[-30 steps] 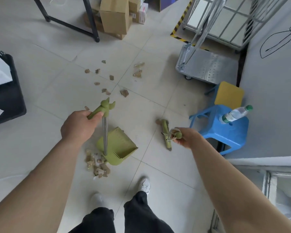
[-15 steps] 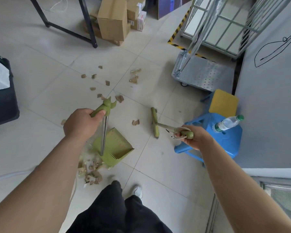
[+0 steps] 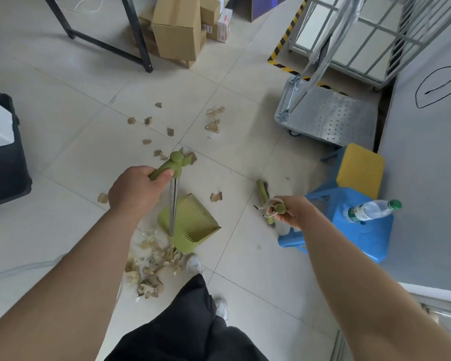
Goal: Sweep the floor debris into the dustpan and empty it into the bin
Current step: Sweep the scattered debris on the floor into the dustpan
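Observation:
My left hand (image 3: 134,192) grips the green handle of a long-handled green dustpan (image 3: 193,222), whose pan stands on the floor tiles and looks empty. A heap of brown and pale scraps (image 3: 151,264) lies just beside the pan's toothed edge, by my feet. My right hand (image 3: 288,211) holds the green end of the broom handle; the broom head (image 3: 263,196) rests on the floor right of the pan. One scrap (image 3: 216,196) lies between pan and broom. More scattered scraps (image 3: 167,132) lie farther out. A black bin (image 3: 3,157) with a white liner stands at the left edge.
A blue plastic stool (image 3: 359,225) carrying a water bottle (image 3: 370,211) stands close to my right hand, a yellow-topped stool (image 3: 359,169) behind it. A metal platform trolley (image 3: 326,113) and cardboard boxes (image 3: 177,29) by a black table leg (image 3: 138,35) lie ahead. Grey wall at right.
The broom head has swung back to the right, nearer the blue stool, leaving one scrap beside the pan. I have stepped forward; the dustpan and heap keep their places.

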`<action>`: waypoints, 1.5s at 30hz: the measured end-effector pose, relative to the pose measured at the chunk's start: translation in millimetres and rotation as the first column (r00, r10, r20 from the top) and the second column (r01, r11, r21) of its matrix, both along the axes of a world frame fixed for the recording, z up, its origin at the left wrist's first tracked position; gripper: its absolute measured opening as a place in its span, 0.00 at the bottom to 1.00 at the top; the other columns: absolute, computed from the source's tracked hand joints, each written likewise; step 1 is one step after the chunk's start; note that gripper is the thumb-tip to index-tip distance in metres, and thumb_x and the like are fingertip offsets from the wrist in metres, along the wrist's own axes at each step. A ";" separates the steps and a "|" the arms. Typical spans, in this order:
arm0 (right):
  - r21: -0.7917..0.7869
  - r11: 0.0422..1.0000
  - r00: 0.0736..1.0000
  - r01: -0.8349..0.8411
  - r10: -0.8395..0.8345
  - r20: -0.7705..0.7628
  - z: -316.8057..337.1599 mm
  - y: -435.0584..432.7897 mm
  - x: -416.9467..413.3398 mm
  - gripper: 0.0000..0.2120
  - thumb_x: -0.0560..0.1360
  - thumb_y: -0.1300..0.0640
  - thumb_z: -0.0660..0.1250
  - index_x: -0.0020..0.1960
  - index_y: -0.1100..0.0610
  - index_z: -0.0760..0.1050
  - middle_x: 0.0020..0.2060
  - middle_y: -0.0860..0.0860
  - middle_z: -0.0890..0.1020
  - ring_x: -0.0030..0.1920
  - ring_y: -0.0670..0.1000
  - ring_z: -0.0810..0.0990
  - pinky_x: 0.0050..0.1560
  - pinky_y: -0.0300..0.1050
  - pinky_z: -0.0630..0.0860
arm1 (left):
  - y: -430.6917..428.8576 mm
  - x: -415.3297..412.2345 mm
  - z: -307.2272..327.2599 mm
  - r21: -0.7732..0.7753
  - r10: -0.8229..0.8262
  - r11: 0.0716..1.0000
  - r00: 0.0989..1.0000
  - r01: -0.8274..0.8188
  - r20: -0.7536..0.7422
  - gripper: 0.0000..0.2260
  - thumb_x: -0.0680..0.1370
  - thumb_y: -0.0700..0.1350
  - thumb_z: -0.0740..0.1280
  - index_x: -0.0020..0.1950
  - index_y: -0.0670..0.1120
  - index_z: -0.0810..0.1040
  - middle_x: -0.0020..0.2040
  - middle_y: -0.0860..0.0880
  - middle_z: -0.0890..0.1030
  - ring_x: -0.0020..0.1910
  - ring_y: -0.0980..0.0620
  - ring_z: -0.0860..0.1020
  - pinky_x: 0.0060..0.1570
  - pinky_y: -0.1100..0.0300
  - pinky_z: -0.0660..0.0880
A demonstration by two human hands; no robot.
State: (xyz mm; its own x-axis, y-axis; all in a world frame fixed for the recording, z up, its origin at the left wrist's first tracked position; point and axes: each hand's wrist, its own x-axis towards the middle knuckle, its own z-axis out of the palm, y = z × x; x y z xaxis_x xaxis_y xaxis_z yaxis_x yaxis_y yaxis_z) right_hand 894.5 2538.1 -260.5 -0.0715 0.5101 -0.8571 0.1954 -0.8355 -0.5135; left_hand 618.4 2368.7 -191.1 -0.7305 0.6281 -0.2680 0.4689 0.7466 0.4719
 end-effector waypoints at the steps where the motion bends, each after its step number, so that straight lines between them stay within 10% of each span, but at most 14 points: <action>1: -0.018 1.000 1.000 -0.014 0.013 -0.016 -0.3 1.6 -11.5 0.07 0.75 0.73 0.63 0.42 0.64 0.72 0.25 0.57 0.75 0.20 0.50 0.76 0.18 0.36 0.72 | 5.7 -5.1 1.5 -0.002 -0.004 1.000 1.000 0.004 0.003 0.23 0.77 0.62 0.63 0.39 0.43 0.81 0.34 0.48 0.83 0.31 0.45 0.78 0.31 0.59 0.69; 10: 0.022 0.999 0.991 0.029 -0.026 -0.131 21.8 47.5 -20.9 0.09 0.76 0.73 0.59 0.39 0.68 0.75 0.40 0.63 0.77 0.38 0.55 0.78 0.27 0.36 0.77 | 60.3 -36.6 17.5 0.012 -0.056 0.998 0.998 0.056 0.025 0.21 0.77 0.62 0.63 0.40 0.44 0.80 0.39 0.50 0.83 0.39 0.44 0.79 0.33 0.58 0.68; 32: 0.075 0.996 0.995 0.047 -0.054 0.080 6.6 291.6 60.1 0.10 0.69 0.78 0.63 0.39 0.65 0.75 0.40 0.63 0.75 0.34 0.56 0.78 0.22 0.37 0.75 | 234.8 21.3 -2.7 -0.028 0.054 0.998 0.998 -0.054 -0.030 0.20 0.77 0.63 0.62 0.35 0.50 0.78 0.34 0.53 0.81 0.32 0.52 0.77 0.30 0.60 0.66; 41: 0.015 0.979 0.970 -0.203 0.199 0.136 -6.7 315.9 18.4 0.08 0.71 0.75 0.66 0.46 0.64 0.76 0.51 0.67 0.78 0.41 0.56 0.79 0.23 0.37 0.76 | 231.5 29.1 -3.2 -0.063 0.198 0.978 0.980 -0.199 -0.030 0.21 0.77 0.65 0.61 0.37 0.49 0.80 0.34 0.54 0.81 0.33 0.52 0.77 0.33 0.59 0.69; 45: -0.029 0.970 0.970 -0.241 0.242 0.022 -4.1 291.0 -15.8 0.12 0.73 0.77 0.61 0.38 0.62 0.73 0.33 0.62 0.75 0.22 0.51 0.76 0.20 0.35 0.73 | 206.0 26.4 3.7 -0.057 0.283 0.957 0.959 -0.283 -0.009 0.21 0.77 0.65 0.61 0.36 0.49 0.80 0.35 0.52 0.81 0.34 0.49 0.78 0.35 0.57 0.71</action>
State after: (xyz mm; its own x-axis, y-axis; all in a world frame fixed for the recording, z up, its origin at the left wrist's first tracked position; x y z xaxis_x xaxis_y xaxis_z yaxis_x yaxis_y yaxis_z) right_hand 878.7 2829.1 -264.5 -0.1679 0.4576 -0.8732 0.4056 -0.7752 -0.4843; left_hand 644.8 2574.7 -187.4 -0.8764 0.3795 -0.2966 0.2351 0.8745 0.4243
